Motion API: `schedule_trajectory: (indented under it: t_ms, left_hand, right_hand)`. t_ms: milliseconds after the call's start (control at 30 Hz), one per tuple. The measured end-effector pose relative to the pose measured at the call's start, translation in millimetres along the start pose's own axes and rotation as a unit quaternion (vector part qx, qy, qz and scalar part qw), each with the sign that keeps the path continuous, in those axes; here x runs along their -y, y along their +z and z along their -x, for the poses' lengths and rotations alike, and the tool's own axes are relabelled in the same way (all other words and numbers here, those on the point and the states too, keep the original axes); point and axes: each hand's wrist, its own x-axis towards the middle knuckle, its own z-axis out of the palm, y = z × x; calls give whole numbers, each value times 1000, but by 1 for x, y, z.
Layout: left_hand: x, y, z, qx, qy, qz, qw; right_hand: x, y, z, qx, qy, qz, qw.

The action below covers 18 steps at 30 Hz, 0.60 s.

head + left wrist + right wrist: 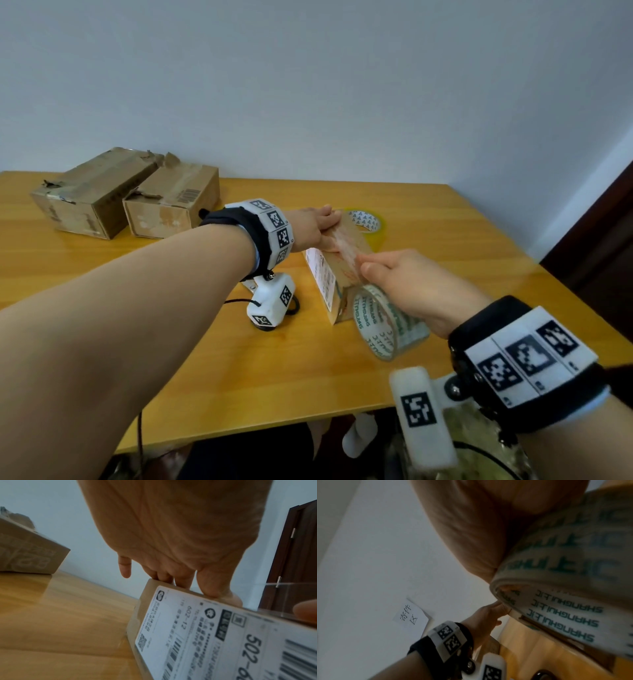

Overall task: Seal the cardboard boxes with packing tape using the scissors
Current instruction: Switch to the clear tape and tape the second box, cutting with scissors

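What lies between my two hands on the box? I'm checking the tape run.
A clear tape strip spans the box top between them, seen in the head view.

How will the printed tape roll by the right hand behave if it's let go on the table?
The printed tape roll stands on its edge, so it would probably roll or flop flat. Its hollow, thin ring suggests it is light. The clear strip running to the small labelled box would likely tug it back.
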Motion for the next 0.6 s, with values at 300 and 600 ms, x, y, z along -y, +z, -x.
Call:
schedule_trajectory:
  t_ms: [300,600]
  left_hand:
    - [-4,8,-4,12,-19,44,999]
    - [-7,8,-2,8,-15,27,999]
  right_hand:
    - [-8,7,-5,-15,-19,78,997]
    - [-1,4,5,-12,-32,210,977]
